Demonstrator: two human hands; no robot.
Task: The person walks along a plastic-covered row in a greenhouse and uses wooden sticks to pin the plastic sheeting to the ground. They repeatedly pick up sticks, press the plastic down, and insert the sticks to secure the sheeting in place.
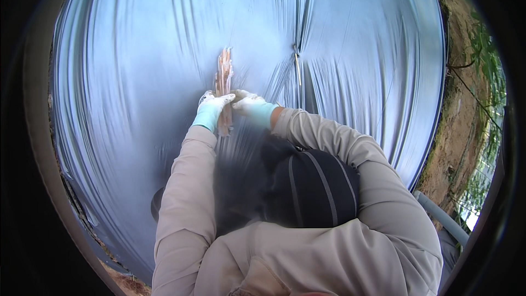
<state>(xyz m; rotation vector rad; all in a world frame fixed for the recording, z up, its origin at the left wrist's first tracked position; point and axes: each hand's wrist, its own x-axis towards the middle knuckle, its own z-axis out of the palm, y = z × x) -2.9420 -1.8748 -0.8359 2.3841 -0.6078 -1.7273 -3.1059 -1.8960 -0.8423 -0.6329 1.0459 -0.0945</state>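
Note:
A narrow bundle of thin wooden sticks [224, 70] in clear plastic wrapping points away from me over silvery plastic mulch film [156, 45]. My left hand [211, 105], in a white-coated glove with a light turquoise cuff, grips the bundle below its middle, thumb across the top. From the right, my right hand [250, 103] in a matching glove brings its bent fingertips to the bundle's side, close to my left thumb. Whether those fingers pinch anything is hidden. Farther right, a single thin stick [298, 70] stands out from a gathered pucker in the film.
Taut creases in the film run out from the pucker. Bare soil [464, 102] and green plants [485, 49] border the film at the right. A grey pipe [441, 216] lies at lower right. My dark-clad knee [316, 189] rises between my arms.

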